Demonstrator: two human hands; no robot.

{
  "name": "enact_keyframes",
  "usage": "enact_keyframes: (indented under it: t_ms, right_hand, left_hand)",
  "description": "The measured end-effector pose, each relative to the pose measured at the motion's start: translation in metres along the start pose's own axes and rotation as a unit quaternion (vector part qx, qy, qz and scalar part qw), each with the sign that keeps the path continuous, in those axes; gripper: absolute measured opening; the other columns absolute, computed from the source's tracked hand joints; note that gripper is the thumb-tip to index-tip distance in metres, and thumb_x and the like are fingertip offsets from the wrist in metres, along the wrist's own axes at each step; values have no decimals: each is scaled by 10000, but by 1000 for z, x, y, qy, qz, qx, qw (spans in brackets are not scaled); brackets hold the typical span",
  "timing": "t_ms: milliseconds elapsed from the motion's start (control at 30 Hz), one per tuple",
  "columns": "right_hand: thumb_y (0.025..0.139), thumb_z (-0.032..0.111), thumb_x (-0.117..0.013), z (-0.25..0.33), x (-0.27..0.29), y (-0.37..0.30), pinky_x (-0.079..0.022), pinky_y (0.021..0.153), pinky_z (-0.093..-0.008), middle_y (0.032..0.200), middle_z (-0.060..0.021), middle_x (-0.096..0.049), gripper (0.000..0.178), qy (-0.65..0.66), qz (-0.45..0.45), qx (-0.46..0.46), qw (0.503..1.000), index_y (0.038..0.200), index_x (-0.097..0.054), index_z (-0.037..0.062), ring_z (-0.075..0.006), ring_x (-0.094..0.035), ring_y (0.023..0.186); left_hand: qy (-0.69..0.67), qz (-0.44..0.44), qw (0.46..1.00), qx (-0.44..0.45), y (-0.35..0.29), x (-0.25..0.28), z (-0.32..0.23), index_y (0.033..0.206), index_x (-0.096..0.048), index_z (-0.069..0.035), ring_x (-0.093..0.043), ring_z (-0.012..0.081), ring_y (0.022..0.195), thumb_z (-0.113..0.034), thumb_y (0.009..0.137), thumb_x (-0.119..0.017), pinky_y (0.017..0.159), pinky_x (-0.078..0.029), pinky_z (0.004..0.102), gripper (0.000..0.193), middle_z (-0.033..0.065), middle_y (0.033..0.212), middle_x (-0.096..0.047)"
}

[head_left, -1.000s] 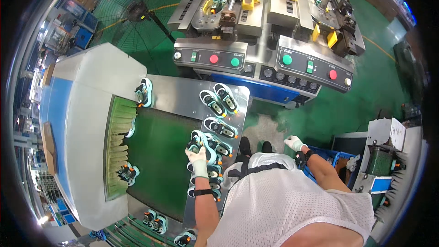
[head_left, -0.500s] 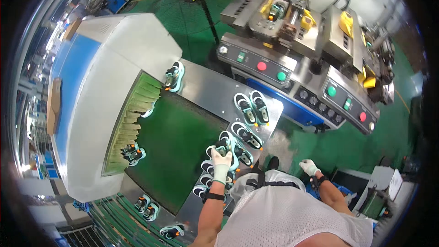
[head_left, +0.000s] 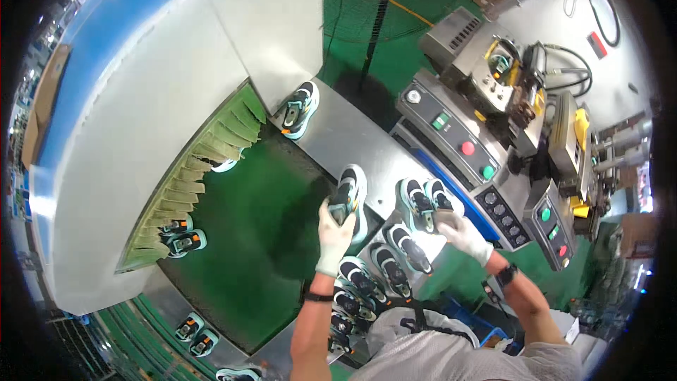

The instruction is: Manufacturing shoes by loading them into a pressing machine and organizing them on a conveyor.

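A long white tunnel machine (head_left: 162, 99) with green strip curtains is lying along the left, feeding a green conveyor belt (head_left: 247, 240). A steel table (head_left: 352, 144) is running beside the belt, with a grey control machine (head_left: 479, 148) to its right. Rows of black-and-teal shoes (head_left: 384, 268) are lying on the table near the person. The left hand (head_left: 333, 233), gloved white, is reaching forward with the forearm extended, fingers wrapping around the heel of a raised shoe (head_left: 347, 197) just above the belt's edge. The right hand (head_left: 465, 235), also gloved, is curling its fingers over another shoe (head_left: 438, 201) on the table, elbow bent outward.
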State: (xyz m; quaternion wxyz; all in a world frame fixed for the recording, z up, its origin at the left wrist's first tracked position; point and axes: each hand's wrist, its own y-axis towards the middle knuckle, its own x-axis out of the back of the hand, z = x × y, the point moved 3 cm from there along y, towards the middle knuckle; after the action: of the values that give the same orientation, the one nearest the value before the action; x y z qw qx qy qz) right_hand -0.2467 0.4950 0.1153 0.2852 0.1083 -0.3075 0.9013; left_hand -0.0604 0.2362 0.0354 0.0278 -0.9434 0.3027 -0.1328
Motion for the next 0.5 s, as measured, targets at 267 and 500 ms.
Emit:
enact_keyframes:
  t_ms: [267, 500]
  right_hand:
    - [875, 333, -663, 152, -110, 282, -435, 1004, -373, 1258, -281, -565, 653, -45, 2, 188, 981, 1299, -455, -119, -298, -565, 1180]
    - [669, 393, -823, 210, -234, 402, -489, 925, -367, 1174, -286, -580, 914, -88, -154, 7, 984, 1269, -401, -152, -334, -589, 1123]
  left_hand:
    - [84, 18, 982, -171, 105, -38, 45, 1322, -411, 39, -499, 450, 1133, -41, 767, -696, 971, -408, 470, 629, 280, 1240, -515]
    - [97, -37, 976, -189, 99, -38, 53, 1306, -434, 17, -494, 457, 1117, -126, 836, -662, 950, -409, 513, 542, 277, 1205, -525]
